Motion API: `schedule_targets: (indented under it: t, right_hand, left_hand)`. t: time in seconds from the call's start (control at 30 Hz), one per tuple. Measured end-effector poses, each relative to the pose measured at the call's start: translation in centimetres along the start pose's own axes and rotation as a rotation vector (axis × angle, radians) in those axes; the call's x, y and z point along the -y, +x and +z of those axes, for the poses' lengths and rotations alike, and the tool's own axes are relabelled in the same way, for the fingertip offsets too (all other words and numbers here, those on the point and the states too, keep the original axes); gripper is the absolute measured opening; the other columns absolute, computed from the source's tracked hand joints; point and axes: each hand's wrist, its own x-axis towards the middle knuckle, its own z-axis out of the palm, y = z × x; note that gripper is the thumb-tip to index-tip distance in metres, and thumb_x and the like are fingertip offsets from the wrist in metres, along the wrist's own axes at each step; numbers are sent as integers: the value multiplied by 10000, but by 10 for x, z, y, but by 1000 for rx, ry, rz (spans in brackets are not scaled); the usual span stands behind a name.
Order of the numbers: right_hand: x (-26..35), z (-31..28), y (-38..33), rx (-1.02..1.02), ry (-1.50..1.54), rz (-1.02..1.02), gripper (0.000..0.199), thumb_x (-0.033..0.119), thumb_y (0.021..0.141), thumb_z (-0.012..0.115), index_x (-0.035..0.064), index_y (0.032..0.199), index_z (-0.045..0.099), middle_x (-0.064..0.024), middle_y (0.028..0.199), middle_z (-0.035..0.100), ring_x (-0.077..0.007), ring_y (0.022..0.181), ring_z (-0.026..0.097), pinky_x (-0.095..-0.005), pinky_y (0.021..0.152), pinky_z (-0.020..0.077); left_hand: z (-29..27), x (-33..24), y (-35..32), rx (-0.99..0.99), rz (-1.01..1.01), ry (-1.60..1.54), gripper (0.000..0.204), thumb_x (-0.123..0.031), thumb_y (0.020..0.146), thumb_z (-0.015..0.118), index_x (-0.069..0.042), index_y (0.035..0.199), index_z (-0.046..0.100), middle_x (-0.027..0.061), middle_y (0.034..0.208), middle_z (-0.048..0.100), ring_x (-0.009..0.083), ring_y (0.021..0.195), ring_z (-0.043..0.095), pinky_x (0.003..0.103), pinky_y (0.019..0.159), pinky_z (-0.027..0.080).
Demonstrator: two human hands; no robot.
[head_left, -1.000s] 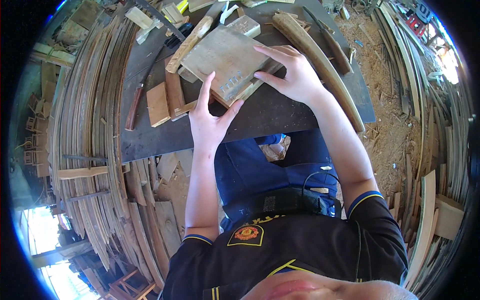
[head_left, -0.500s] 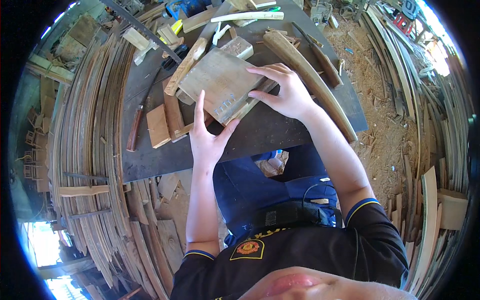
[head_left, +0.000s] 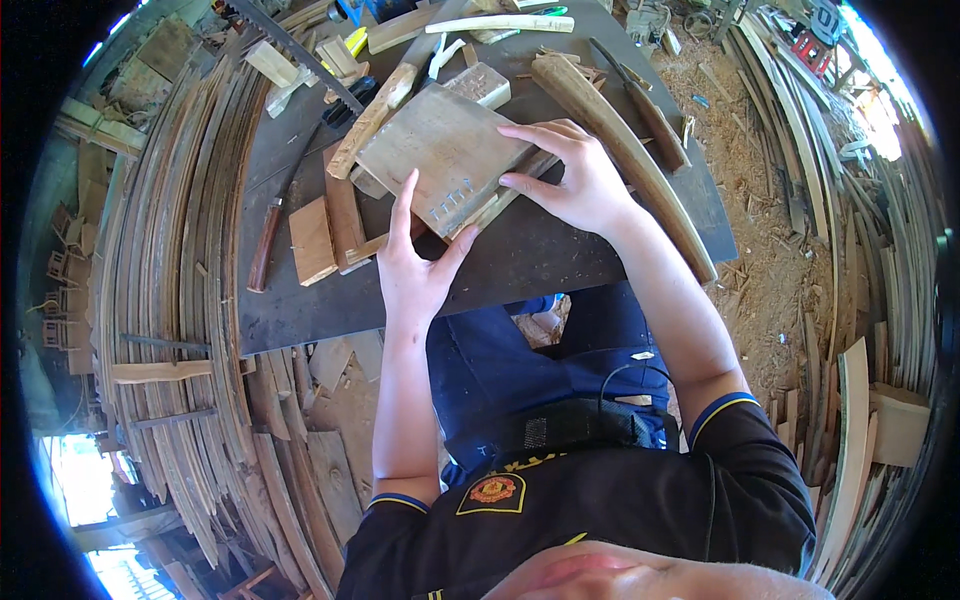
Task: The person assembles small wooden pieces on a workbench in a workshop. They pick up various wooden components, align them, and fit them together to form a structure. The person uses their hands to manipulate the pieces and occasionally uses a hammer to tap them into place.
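A flat square wooden board (head_left: 440, 150) lies tilted on a dark workbench (head_left: 540, 255), over some thin wood strips. My left hand (head_left: 412, 268) rests at the board's near edge, index finger and thumb spread against it. My right hand (head_left: 572, 180) grips the board's right corner, fingers curled over its top face. A row of small marks shows near the board's near edge.
On the bench lie small wood blocks (head_left: 312, 238), a long curved wooden piece (head_left: 630, 160), a wooden-handled tool (head_left: 264, 245), a saw blade (head_left: 300, 55) and offcuts. Stacked planks (head_left: 170, 300) fill the left; sawdust and more strips (head_left: 850, 300) lie right.
The view has shifted slightly, bringing the bench lower in frame. My hands keep much the same hold on the board, the right fingers reaching a bit further over it.
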Motion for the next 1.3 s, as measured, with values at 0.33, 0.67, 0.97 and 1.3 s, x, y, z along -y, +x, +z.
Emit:
schedule_targets:
  t: [0.33,0.67,0.97,1.3]
  right_hand:
    - [23,-40,-35,8,-475,99,673,239,830,824,162,1448,567,-165,1474,520,-404,1316,513,-502,1114,452]
    - [7,-57,-59,112,-763,557,729,259,912,736,46,1528,410,-236,1221,606,-419,1112,653,-484,915,570]
    - [22,-81,-85,-178,-165,650,540,166,971,695,-74,1425,525,-214,1219,672,-305,1058,702,-390,922,548]
    - [72,-99,-62,-112,884,766,481,99,948,623,-18,1374,433,-154,1077,592,-179,625,623,-315,435,512]
  left_hand:
    - [-5,-4,-2,13,-11,48,755,-204,850,863,-100,1501,493,200,1306,684,283,1203,673,405,1026,522]
    - [-2,-2,-2,-38,97,145,764,-232,813,885,-109,1470,515,225,1282,682,370,1201,676,429,990,550]
    - [-32,-10,-2,-158,-94,256,677,-486,981,666,-86,1502,502,103,884,653,251,835,668,391,754,546]
    - [-9,2,173,-95,165,727,506,-521,1044,498,-122,1312,659,166,1100,727,383,1064,698,454,943,565]
